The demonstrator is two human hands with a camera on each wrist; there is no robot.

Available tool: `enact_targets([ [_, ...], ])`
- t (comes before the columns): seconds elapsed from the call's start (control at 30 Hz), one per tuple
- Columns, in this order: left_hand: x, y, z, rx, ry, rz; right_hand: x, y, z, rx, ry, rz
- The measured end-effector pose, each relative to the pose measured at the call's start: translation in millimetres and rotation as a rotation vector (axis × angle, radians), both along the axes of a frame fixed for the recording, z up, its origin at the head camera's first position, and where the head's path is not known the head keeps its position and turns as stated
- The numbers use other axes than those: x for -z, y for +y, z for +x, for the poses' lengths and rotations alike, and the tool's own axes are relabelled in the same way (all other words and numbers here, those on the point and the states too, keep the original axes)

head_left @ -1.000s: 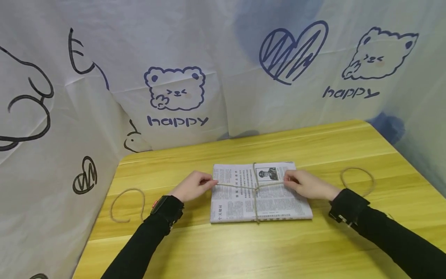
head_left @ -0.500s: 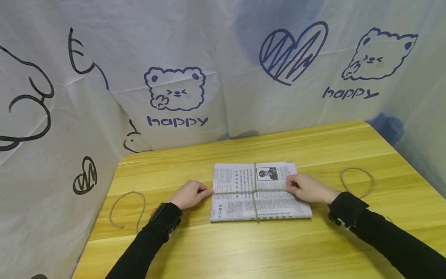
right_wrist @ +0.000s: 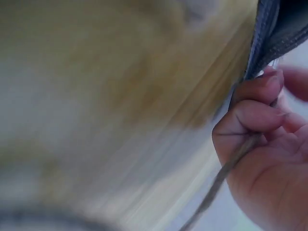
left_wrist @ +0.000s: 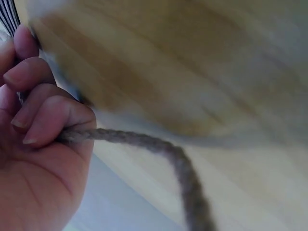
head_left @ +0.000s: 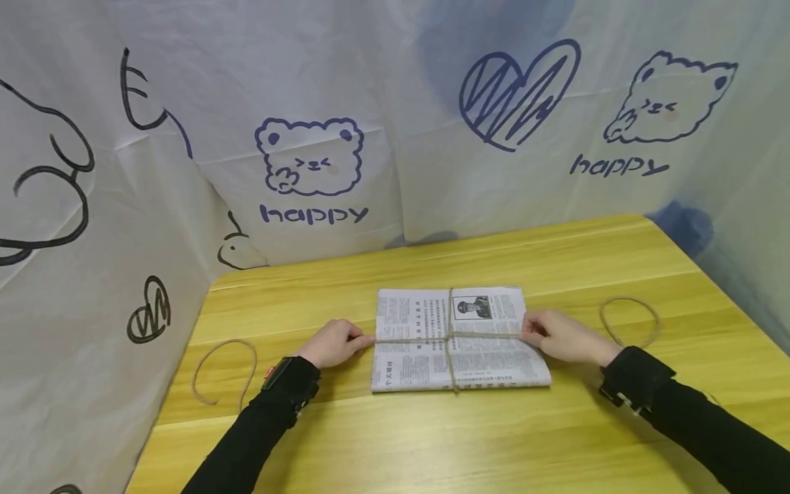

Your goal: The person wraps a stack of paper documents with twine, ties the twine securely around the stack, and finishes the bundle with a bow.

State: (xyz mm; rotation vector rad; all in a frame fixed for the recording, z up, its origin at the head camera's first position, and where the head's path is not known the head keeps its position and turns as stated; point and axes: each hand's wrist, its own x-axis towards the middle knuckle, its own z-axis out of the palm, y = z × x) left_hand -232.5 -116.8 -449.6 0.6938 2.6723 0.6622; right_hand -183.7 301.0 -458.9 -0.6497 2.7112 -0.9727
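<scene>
Evidently, left fingers (left_wrist: 65, 113), right fingers (right_wrist: 255, 115) curled round twine (left_wrist: 188, 183), newspaper (head_left: 481, 357) between (cloth (head_left: 420, 161) behind).

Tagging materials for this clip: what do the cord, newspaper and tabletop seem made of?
Cord: probably jute or similar plant fibre, matte; fuzzy brown strands.
Newspaper: matte paper; printed columns on off-white.
Tabletop: wood or wood-look laminate, slightly glossy; streaked grain, soft light reflection.
</scene>
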Motion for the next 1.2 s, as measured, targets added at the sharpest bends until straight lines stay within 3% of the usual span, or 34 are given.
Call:
enact_targets([
  [0.3,0.4,-1.8,1.1,-0.03,-0.007,-0.012,2.7,5.0,9.1,-0.02,-0.029,0.054],
  [0.63,0.7,-6.5,-1.1,-0.055,-0.017,-0.001,-0.5,8.9,15.9,-0.087,-0.009,0.014],
  [0.87,-0.4,-2.4,-2.7,-0.042,0.017,0.002,0.2,9.9,22.5,-0.052,-0.05,0.1],
  [1.2,1.9,-6.0,0.8,-0.055,0.014,-0.051,1.1,8.0,19.7,-0.04,-0.014,0.162],
])
